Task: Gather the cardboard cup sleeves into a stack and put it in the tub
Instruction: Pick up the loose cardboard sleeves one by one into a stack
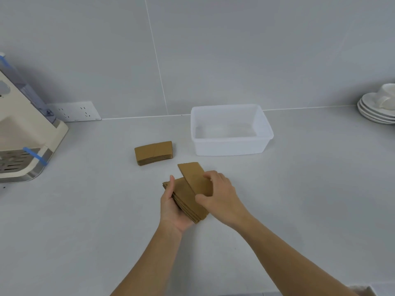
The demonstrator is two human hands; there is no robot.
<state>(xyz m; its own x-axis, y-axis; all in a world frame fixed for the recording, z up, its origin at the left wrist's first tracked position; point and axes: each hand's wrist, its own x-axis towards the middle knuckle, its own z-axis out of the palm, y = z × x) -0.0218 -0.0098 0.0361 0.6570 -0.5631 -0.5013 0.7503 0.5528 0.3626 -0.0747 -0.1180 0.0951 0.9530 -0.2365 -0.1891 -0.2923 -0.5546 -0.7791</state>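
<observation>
The left hand (172, 207) cups a stack of brown cardboard cup sleeves (187, 201) from below, near the middle of the grey counter (299, 189), fingers curled along its left side. The right hand (218, 196) pinches one loose sleeve (193, 175), laid askew on top of that stack. A second sleeve stack (153, 152) lies on the counter, just left of the empty translucent tub (229, 146) toward the back edge.

The coffee machine (23, 133) and stacked saucers (373, 110) are cut by the edges; the hands hide part of the sleeves (188, 197).
</observation>
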